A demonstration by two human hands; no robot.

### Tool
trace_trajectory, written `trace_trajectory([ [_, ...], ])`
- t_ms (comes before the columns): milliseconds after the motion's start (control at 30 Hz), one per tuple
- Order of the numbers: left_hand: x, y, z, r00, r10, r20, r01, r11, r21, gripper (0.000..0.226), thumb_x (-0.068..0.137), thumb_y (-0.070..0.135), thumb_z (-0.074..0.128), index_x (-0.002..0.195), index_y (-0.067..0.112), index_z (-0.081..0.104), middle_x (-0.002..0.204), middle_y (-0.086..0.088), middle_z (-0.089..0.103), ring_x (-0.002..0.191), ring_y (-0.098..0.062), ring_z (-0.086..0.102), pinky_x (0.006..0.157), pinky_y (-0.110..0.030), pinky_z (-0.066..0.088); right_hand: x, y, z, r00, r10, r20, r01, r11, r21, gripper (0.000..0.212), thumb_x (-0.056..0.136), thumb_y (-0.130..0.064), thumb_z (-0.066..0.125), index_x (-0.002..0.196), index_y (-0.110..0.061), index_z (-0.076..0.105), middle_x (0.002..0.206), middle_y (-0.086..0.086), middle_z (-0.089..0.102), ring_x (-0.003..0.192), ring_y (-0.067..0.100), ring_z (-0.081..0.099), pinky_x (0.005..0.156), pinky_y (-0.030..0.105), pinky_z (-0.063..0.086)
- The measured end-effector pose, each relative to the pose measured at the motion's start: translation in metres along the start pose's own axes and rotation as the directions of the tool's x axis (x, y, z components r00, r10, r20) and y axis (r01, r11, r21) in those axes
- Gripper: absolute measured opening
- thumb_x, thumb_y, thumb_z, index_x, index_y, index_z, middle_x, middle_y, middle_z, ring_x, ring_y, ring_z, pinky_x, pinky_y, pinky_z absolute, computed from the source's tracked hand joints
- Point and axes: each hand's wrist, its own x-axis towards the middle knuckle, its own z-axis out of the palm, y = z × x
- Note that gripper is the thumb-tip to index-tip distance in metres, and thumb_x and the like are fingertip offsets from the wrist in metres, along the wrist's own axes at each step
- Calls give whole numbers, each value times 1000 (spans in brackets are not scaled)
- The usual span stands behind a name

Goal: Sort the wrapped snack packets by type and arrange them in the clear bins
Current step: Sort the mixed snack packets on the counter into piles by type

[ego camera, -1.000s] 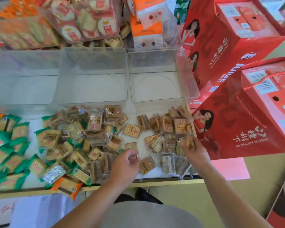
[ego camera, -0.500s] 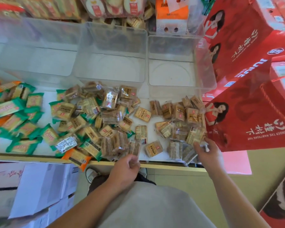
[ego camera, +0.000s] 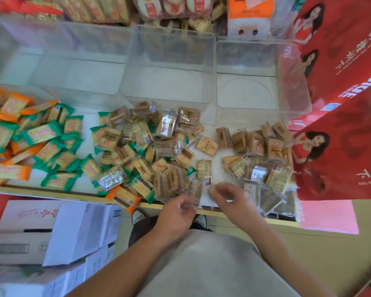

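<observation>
At the near edge of the bench [ego camera: 88,122] the left hand [ego camera: 177,213] pinches a clear brown packet [ego camera: 197,190]; just right of it, the right hand [ego camera: 234,202] curls round a tan packet [ego camera: 216,187]; the clear bins [ego camera: 169,50] stand at the far side.

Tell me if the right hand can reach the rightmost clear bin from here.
Probably yes: only flat loose packets lie between the right hand and the rightmost bin, whose top is open.

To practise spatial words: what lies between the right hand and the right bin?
Head view: brown packets heaped on the table fill the stretch from right hand to right bin.
</observation>
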Motion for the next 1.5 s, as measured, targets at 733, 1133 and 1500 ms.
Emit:
trace_trajectory([
  [733,42,35,-63,954,-147,-260,164,986,45,69,82,60,75,128,21,42,99,9,63,77,-9,61,63,-27,47,40,-59,76,944,329,-22,-303,893,332,32,89,-38,74,117,-30,60,106,-2,66,91,19,68,72,36,56],
  [1133,23,85,-19,992,-36,-118,16,986,-165,81,80,41,83,146,33,37,119,21,58,105,-3,64,94,-28,54,23,-33,-47,926,270,-263,-153,907,391,32,90,-19,74,116,-30,58,94,-8,68,73,2,66,57,15,46],
  [1500,107,181,48,1000,20,-21,-25,967,-255,49,97,34,69,141,23,50,116,18,61,101,-1,62,88,-18,48,79,5,-141,849,308,-429,-109,897,429,47,91,-37,72,134,-28,57,121,-7,62,111,17,59,96,37,47],
])
